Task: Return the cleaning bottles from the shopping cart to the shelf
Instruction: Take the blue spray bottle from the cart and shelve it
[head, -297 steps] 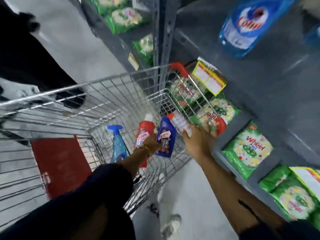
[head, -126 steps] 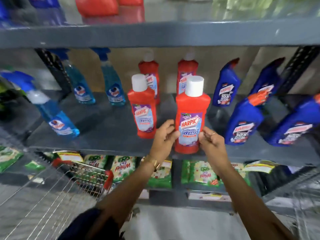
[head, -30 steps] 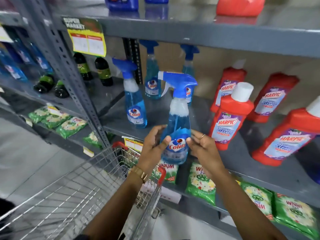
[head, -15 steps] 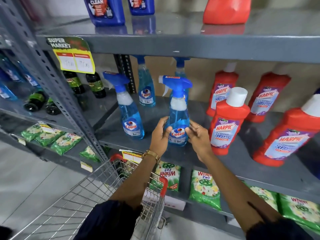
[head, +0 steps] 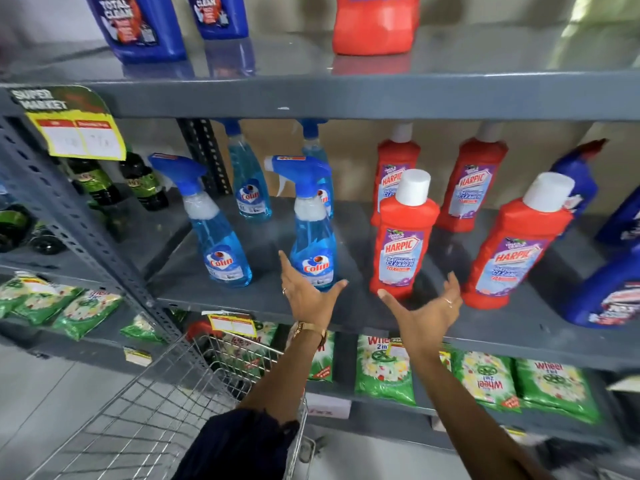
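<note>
A blue Colin spray bottle stands upright on the grey middle shelf, near its front edge. My left hand is open, palm up, just in front of the bottle's base and holds nothing. My right hand is open too, fingers spread, in front of a red Harpic bottle without touching it. Another Colin spray bottle stands to the left, and a second red Harpic bottle to the right. The wire shopping cart is below my left arm; no bottles show in the visible part.
More spray and Harpic bottles stand at the back of the shelf. Blue bottles sit at the right. Green detergent packs fill the lower shelf. A perforated upright post and a yellow price tag are at the left.
Both hands have let go of the Colin spray bottle, which now stands on the shelf. The hands have drawn back and spread open, the right one moving to the right.
</note>
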